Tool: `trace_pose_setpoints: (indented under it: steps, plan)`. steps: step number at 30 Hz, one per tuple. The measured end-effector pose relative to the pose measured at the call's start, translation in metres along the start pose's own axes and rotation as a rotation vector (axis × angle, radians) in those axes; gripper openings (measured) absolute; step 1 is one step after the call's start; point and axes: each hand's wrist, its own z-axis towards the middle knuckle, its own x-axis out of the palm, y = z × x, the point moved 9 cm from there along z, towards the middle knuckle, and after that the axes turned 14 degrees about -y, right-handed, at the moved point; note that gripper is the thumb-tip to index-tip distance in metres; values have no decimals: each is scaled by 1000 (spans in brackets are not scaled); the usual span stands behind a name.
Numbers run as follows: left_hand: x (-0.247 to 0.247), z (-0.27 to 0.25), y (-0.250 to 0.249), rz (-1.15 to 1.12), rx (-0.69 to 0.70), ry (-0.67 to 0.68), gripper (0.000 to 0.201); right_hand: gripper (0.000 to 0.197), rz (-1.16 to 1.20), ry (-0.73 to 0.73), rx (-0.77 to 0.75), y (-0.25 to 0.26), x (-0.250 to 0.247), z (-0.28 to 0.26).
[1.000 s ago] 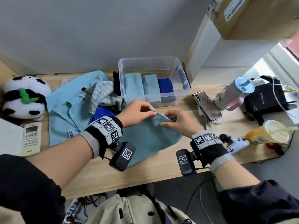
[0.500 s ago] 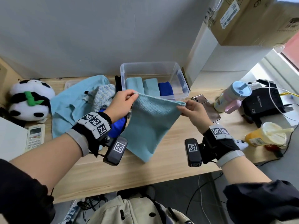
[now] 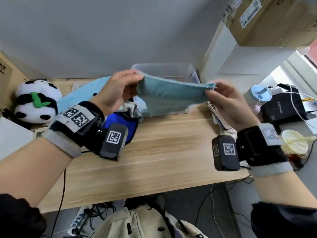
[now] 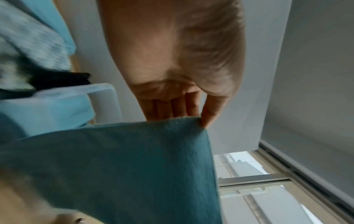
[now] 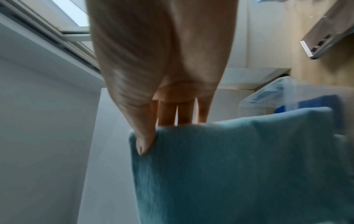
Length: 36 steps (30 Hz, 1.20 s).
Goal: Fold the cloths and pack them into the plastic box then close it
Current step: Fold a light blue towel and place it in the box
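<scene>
A teal cloth hangs stretched in the air between my two hands, in front of the clear plastic box. My left hand pinches its left top corner; the left wrist view shows thumb and fingers clamped on the teal cloth. My right hand pinches the right top corner, thumb pressed on the teal cloth. The cloth hides most of the box's inside. A blue folded cloth shows in the plastic box.
Unfolded cloths lie left of the box: a light blue one, a dark blue one, a patterned one. A panda toy sits far left. A phone, tumbler, black device and drink cup crowd the right.
Both hands have lifted the teal cloth off the table and spread apart, raising it up in front of the box until it hangs taut between them.
</scene>
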Motion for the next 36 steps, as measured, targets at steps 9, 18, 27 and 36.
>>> trace_pose_setpoints:
  steps: [9,18,27,36]
  plan:
    - [-58,-95,239,656,-688,428,11,13,-484,445,738,-226,-17,-125]
    - [-78,-141,282,887,-963,783,10,24,-683,897,1064,-269,-9,-175]
    - [-87,-11,252,648,-601,-175,17,15,-659,-325,854,-283,-76,-57]
    - [-70,22,267,526,-664,-329,14,15,-521,-378,938,-296,-62,-31]
